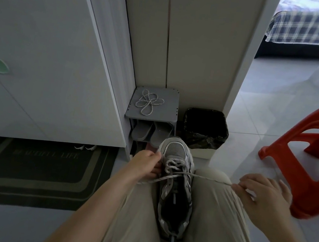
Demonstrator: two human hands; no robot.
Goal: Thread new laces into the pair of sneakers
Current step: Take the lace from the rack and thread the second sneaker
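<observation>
While pinching the lace between thumb and forefinger of the right hand, holds it taut, leftward into the sneaker wedged between the trouser legs. Grips the sneaker's far side by the toe with the left hand, fingers curled. Beyond, leaves a second lace coiled atop the grey shoe rack.
</observation>
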